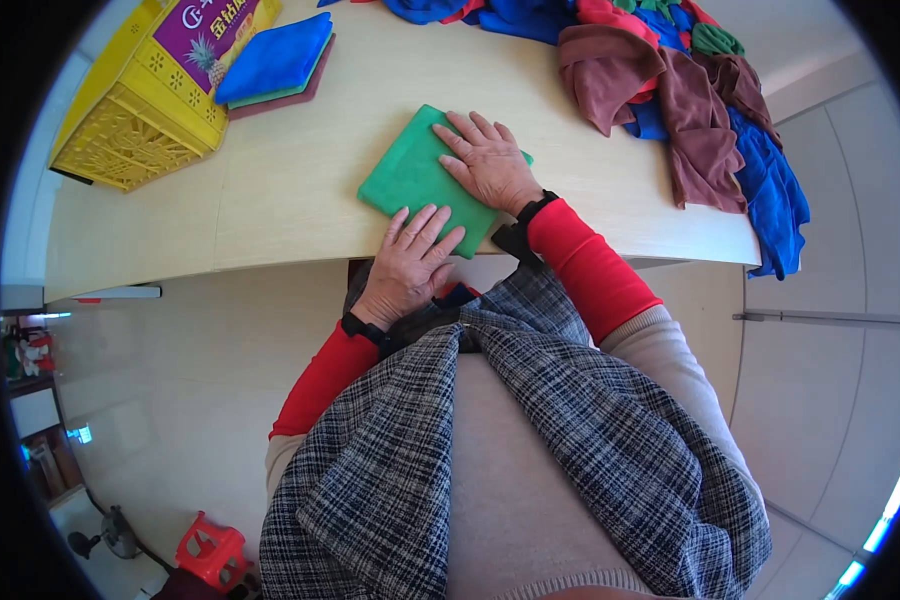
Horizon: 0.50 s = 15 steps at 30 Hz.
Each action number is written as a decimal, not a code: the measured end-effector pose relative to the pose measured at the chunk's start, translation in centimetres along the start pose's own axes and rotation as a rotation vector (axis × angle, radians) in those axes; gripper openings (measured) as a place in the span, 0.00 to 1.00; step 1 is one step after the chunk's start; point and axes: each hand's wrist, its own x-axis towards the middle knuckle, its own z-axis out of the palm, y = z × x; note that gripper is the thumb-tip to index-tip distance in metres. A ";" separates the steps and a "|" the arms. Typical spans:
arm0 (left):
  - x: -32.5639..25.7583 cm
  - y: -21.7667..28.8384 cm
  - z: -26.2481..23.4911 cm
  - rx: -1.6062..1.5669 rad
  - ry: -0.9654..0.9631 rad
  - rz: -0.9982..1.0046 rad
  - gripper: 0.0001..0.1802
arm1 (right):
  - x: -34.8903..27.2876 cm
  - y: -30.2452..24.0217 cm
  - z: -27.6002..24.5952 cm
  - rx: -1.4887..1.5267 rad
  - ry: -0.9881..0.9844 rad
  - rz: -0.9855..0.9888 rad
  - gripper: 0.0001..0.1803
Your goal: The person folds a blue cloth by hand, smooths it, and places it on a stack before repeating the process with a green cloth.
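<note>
A green cloth [410, 170], folded into a flat, thick square, lies near the front edge of the table. My left hand [410, 258] rests on its near corner, fingers stretched out over the fabric. Flat on its right side lies my right hand [487, 160], fingers spread and pointing to the far left. Neither hand grips anything; both palms press or rest on top. At the far left sits a stack of folded cloths, a blue cloth [278, 58] on top, with green and brown ones showing beneath it.
Beside the stack, a yellow plastic crate [148, 120] with a purple panel stands at the table's left. A loose heap of blue, red, green and brown cloths [685, 110] covers the far right and hangs over the edge. A red stool [212, 552] stands on the floor.
</note>
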 end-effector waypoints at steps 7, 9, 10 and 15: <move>-0.7 0.0 -0.7 -0.017 0.078 0.008 0.31 | -0.9 -0.7 -1.0 -0.063 -0.029 0.102 0.31; -1.2 0.3 -0.7 -0.030 0.085 0.002 0.31 | -1.7 -1.6 -1.6 -0.052 0.005 0.092 0.31; -1.1 0.7 -1.0 -0.017 0.076 0.009 0.30 | -2.2 -1.9 -1.9 -0.047 0.025 0.091 0.31; 0.5 1.6 -0.7 -0.010 0.006 0.066 0.29 | -3.2 -3.8 -1.3 0.175 0.049 0.041 0.32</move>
